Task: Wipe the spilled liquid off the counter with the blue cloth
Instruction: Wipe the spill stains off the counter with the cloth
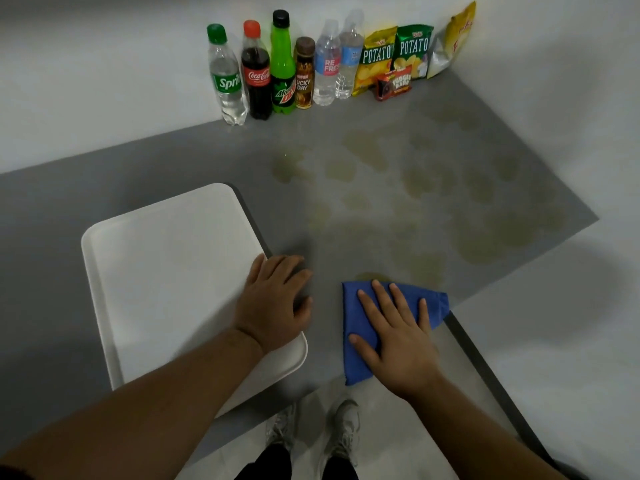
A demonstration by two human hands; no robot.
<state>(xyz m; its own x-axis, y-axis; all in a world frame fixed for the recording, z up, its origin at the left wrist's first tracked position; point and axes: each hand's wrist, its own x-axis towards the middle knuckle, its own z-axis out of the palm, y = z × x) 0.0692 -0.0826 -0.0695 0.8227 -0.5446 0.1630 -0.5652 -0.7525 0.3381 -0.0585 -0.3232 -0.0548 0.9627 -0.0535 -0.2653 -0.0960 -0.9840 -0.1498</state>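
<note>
The right hand [398, 341] lies flat with its fingers straight and spread, palm down on the folded blue microfibre cloth [358, 306]. It presses the cloth onto the surface and does not grip it. The cloth sits at the near right corner of the grey matte counter [173, 161]. Its fingertip-side edge faces 12 o'clock, and one corner pokes out toward 2 o'clock beyond the little finger.

The coming stroke turns on where the spilled yellowish liquid [491, 240] lies, and nearly all of it is ahead of this hand. A small patch touches the cloth's far edge at 12 o'clock. From there the pale blotches fan out between 11 and 2 o'clock. The broadest pool is at about 1 o'clock, close to the counter's right edge, and fainter ones reach back toward the wall. The spill as a whole runs on a long diagonal from near left to far right, so pushing away and to the right looks the natural way to cover it.

The left hand [277, 303] is at 9 o'clock from the cloth and holds nothing. It rests relaxed, with its fingers on the counter and its heel over the right rim of the white rectangular plastic tray [166, 271]. It is farther from the pools than the right hand, so it seems suited only to bracing.

At the back wall, around 11 to 12 o'clock, stands a row of plastic drink bottles [273, 67]. The foil snack bags [394, 60] are beside them. Both are near the farthest blotches, so a long stroke could nudge them.
</note>
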